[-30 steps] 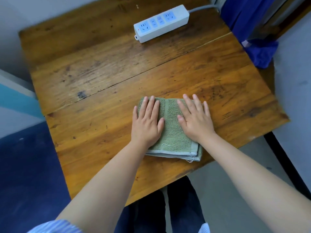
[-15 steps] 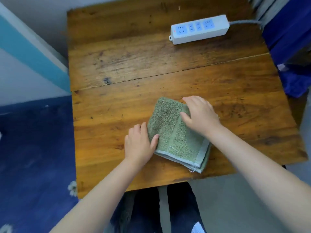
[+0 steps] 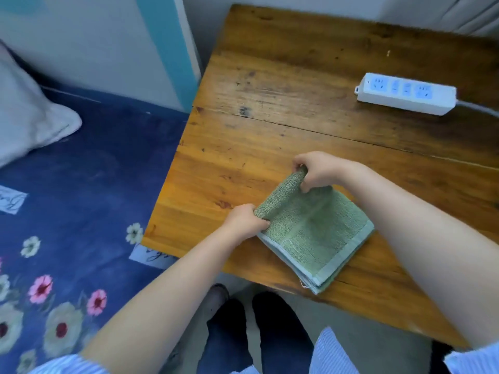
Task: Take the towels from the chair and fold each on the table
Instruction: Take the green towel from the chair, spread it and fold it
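A folded green towel (image 3: 316, 233) with a pale border lies near the front edge of the wooden table (image 3: 297, 109). Its left folded edge is lifted off the wood. My left hand (image 3: 244, 222) grips the near end of that edge, fingers curled round it. My right hand (image 3: 316, 171) pinches the far end of the same edge from above. The chair and any other towels are out of view.
A white power strip (image 3: 406, 94) with blue sockets lies at the table's back right, its cable running off right. Left of the table is a bed with a dark blue flowered sheet (image 3: 81, 211) and a white pillow (image 3: 29, 117). My legs stand below the table's front edge.
Both hands went from pressing flat on the towel to gripping its left edge and lifting it. The camera swung left, bringing the bed into view.
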Available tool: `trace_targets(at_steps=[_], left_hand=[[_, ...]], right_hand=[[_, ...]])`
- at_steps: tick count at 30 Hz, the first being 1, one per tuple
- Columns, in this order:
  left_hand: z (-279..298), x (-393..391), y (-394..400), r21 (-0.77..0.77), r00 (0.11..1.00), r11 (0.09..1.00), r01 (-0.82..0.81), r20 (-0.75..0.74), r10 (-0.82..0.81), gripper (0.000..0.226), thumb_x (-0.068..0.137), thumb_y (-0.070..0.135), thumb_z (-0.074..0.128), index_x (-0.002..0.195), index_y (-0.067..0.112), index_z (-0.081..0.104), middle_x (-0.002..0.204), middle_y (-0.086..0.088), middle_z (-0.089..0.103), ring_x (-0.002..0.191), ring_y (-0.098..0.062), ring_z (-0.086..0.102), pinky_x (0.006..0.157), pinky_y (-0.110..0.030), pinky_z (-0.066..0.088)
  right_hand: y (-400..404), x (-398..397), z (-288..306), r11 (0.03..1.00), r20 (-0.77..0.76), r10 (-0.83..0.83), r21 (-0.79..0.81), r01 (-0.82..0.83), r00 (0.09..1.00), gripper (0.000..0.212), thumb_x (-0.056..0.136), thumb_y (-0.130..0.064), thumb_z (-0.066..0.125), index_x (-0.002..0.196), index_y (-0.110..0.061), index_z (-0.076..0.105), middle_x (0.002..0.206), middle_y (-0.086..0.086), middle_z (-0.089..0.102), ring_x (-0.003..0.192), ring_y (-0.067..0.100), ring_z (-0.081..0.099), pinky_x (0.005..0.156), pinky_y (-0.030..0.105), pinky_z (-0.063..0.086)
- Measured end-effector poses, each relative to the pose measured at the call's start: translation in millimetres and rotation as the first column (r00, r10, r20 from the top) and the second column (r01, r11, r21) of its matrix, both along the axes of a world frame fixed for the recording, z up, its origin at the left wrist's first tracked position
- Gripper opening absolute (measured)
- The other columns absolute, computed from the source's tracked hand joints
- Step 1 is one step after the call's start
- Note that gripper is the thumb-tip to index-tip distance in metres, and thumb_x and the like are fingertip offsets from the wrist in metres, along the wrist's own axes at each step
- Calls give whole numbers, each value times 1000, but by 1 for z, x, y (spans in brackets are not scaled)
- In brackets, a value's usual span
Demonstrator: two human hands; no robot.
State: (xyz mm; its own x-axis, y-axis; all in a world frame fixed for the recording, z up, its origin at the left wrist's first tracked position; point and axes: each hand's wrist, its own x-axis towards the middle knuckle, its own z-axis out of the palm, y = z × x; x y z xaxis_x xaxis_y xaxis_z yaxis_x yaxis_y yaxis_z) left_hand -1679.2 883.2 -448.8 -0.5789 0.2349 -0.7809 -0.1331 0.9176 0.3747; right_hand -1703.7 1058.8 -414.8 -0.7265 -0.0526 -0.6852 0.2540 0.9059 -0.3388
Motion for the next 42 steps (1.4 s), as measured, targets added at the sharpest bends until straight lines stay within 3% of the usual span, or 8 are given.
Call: trace_targets(at_steps=[3, 7, 10, 21, 27, 30, 35, 42], left_hand=[[13, 1, -26, 106, 985, 980, -167, 51, 162, 16, 88, 19, 59, 99, 12, 50, 89, -2, 53, 84, -20, 49, 65, -26, 38], [40, 0, -82, 151, 944, 938, -311, -69, 324, 18, 84, 15, 63, 82, 17, 46, 73, 5, 47, 67, -13, 46, 50, -17, 33], [67, 10, -142, 171, 855, 884, -435, -231, 465, 19, 81, 9, 65, 81, 19, 48, 81, 1, 51, 80, -17, 47, 54, -15, 30], [162, 169, -391, 391, 306, 552, -737, -535, 787, 23, 81, -4, 57, 88, 17, 52, 82, -3, 55, 80, -23, 51, 58, -29, 31], [206, 298, -516, 614, -20, 352, -706, -515, 857, 29, 86, -8, 55, 87, 21, 48, 74, 12, 49, 66, -1, 43, 54, -7, 35], [214, 350, -561, 708, -175, 229, -668, -448, 877, 26, 87, -6, 55, 98, 16, 48, 83, 11, 52, 76, -1, 46, 65, -10, 38], [215, 411, -626, 814, -428, -36, -580, -267, 863, 28, 86, -3, 59, 108, 14, 55, 87, 10, 58, 91, -12, 53, 75, -14, 43], [217, 419, -689, 907, -517, -135, -398, -100, 850, 23, 92, 3, 52, 88, 25, 57, 88, 7, 59, 85, -7, 55, 84, -25, 42]], right_hand=[[-14, 0, 15, 998, -67, 24, -54, -28, 997, 35, 73, -8, 69, 97, -20, 45, 98, 3, 47, 88, 19, 43, 61, 27, 34], [-57, -2, 42, 978, -170, 15, -201, -49, 985, 62, 74, -8, 71, 127, -19, 41, 106, 1, 42, 97, 19, 43, 80, 26, 37], [-111, -6, 61, 961, -272, 105, -221, -168, 957, 51, 72, -10, 75, 117, -13, 51, 102, -1, 44, 98, 15, 43, 76, 22, 33], [-384, 71, 135, 720, -528, 305, -417, -555, 793, 39, 67, 0, 76, 103, -2, 60, 86, 1, 53, 82, 14, 47, 61, 17, 35], [-535, 165, 178, 539, -562, 399, -496, -681, 725, 40, 70, 1, 73, 106, -1, 57, 88, 4, 53, 82, 16, 46, 58, 10, 35], [-592, 205, 188, 469, -518, 416, -582, -664, 747, 37, 72, 1, 72, 104, -3, 55, 88, 3, 55, 82, 16, 50, 67, 18, 39], [-672, 255, 195, 365, -423, 437, -724, -586, 794, 29, 74, 4, 70, 83, -20, 56, 76, -10, 54, 71, 5, 51, 58, 4, 42], [-761, 269, 180, 247, -40, 264, -963, -107, 964, 22, 86, 2, 54, 97, -17, 59, 87, -1, 65, 79, 12, 62, 70, 21, 51]])
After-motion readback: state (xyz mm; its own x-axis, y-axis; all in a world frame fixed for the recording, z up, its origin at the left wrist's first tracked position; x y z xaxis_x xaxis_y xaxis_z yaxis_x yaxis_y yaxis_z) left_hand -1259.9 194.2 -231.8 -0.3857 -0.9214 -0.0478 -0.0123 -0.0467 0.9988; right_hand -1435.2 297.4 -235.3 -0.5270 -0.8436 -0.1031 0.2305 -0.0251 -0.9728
